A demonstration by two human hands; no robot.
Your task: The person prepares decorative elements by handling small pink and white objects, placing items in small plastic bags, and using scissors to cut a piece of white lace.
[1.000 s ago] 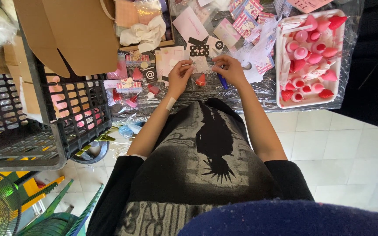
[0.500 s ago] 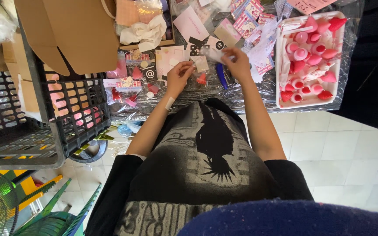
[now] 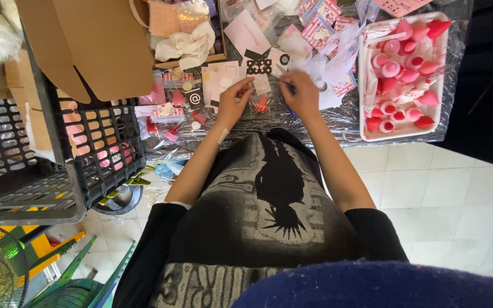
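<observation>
The left hand (image 3: pixel 234 101) pinches a small clear bag (image 3: pixel 261 86); the right hand (image 3: pixel 302 91) grips a thin tool (image 3: pixel 290 86). Best to hold the bag flat and steady on the table (image 3: pixel 343 120).

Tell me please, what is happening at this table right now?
A person works with both hands over a foil-covered table crowded with small pink and red items. The left hand pinches a small clear packet, and the right hand holds a thin dark tool beside it; what kind is unclear. A white tray of pink and red cone shapes sits to the right, a black crate to the left.
</observation>
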